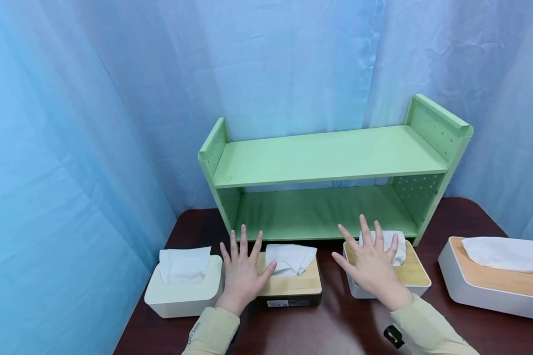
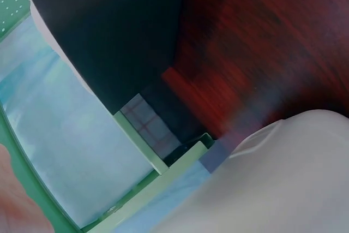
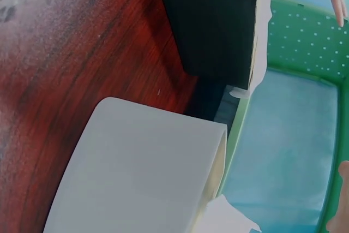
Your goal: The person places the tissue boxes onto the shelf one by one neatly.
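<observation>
My left hand (image 1: 241, 276) is held out with fingers spread, between a white tissue box (image 1: 210, 288) and a dark tissue box with a wooden lid (image 1: 295, 284). It overlaps the left edge of the dark box in the head view. My right hand (image 1: 373, 264), also spread wide, appears over a small white tissue box with a wooden lid (image 1: 410, 276), covering part of its lid and tissue. Neither hand holds anything. In the right wrist view, the small white box's side (image 3: 136, 162) fills the lower middle, with part of the right hand (image 3: 341, 205) at the edge.
Behind the boxes stands a green two-tier shelf (image 1: 328, 158) on a dark red wooden table (image 1: 333, 325). A longer white tissue box with a wooden lid (image 1: 484, 291) lies at the far right. Blue curtains (image 1: 293, 64) hang at the back and both sides.
</observation>
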{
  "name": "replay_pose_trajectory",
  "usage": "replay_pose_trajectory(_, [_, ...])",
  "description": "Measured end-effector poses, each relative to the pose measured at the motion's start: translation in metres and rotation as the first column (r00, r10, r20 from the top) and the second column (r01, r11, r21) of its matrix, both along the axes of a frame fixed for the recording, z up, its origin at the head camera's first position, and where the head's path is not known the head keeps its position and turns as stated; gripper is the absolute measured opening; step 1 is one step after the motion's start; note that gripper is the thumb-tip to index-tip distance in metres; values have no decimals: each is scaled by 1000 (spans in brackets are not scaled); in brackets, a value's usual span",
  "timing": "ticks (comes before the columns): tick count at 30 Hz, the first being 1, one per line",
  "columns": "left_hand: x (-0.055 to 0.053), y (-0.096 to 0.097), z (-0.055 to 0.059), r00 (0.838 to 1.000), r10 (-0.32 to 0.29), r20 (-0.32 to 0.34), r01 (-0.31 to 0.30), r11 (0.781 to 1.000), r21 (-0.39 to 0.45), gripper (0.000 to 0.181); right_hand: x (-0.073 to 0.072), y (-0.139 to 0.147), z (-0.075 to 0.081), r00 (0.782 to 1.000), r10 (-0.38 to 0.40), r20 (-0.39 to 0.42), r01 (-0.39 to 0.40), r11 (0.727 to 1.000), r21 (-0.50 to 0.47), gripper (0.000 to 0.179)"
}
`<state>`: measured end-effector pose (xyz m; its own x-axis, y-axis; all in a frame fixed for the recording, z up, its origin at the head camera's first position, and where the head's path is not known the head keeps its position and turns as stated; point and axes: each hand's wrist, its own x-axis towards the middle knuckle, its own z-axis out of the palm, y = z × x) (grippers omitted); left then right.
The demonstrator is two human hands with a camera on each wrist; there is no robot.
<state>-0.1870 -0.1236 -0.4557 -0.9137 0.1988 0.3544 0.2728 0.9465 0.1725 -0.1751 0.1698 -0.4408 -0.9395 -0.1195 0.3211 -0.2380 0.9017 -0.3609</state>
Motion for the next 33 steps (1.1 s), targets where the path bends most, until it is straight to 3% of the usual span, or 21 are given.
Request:
replay_pose_trajectory(23, [5,-2,-9,1000,-9,21,8,1000,12,74,1,-5,-11,1000,4,-12,-4,999,-37,64])
replay_pose_trajectory(33, [8,-6,-12,1000,-14,21,13,999,39,73,1,-19,-14,999,39,20,-38,999,-25,65])
